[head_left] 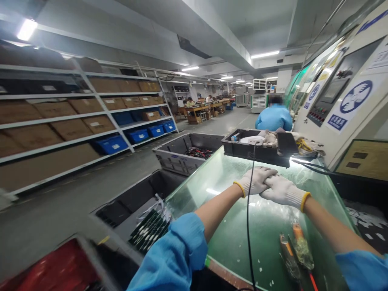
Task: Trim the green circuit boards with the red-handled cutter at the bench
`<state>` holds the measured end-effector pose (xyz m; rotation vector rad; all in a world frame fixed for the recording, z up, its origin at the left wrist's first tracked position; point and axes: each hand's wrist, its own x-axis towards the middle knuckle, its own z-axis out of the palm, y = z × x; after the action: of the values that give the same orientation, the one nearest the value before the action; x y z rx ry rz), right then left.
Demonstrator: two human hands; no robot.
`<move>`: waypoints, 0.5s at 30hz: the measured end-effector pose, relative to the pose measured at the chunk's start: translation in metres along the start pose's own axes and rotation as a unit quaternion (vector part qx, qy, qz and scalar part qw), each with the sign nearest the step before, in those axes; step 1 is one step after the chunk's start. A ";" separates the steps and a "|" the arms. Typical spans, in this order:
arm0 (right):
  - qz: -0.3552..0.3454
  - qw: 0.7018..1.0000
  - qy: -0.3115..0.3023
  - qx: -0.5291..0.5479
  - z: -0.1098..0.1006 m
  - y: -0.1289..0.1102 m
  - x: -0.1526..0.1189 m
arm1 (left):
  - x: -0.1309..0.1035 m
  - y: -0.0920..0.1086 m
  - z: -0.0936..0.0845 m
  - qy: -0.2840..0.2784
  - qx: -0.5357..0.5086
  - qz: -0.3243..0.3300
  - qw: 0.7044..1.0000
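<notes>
My left hand [257,180] and my right hand [281,190] wear white knit gloves with yellow cuffs. They meet over the green glass-topped table [224,230], fingers overlapping. The fingers look stretched out rather than curled, and nothing shows between them. Where they overlap, some fingertips are hidden. A thin black cable [248,218] hangs down across the view, in front of my left wrist. Nearer to me on the glass lie two orange-handled tools [287,252], partly wrapped in clear film or tape; their exact kind is unclear.
A black tray [257,155] with gloves and a dark flat object stands at the table's far edge. Grey crates [178,161] line the left side, one holding green circuit boards [150,231]. A machine [342,89] rises at right; a person in blue [274,117] is beyond.
</notes>
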<state>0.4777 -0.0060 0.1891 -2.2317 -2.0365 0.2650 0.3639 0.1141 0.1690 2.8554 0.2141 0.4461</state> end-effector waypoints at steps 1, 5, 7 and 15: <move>-0.008 1.000 0.001 -0.002 -0.001 0.000 0.000 | 0.000 0.000 0.000 0.002 -0.001 0.001 1.000; -0.036 0.999 0.006 0.002 -0.003 0.002 -0.001 | 0.001 -0.001 0.000 0.020 -0.012 -0.005 1.000; -0.044 0.999 0.016 0.012 -0.005 0.002 -0.002 | 0.002 -0.002 0.000 0.022 -0.019 -0.001 1.000; -0.041 0.997 0.038 0.057 -0.003 0.004 -0.007 | 0.003 0.004 -0.003 -0.003 0.000 -0.044 0.999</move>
<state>0.4814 -0.0136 0.1916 -2.0548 -2.0155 0.2769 0.3667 0.1110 0.1735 2.8341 0.3380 0.4190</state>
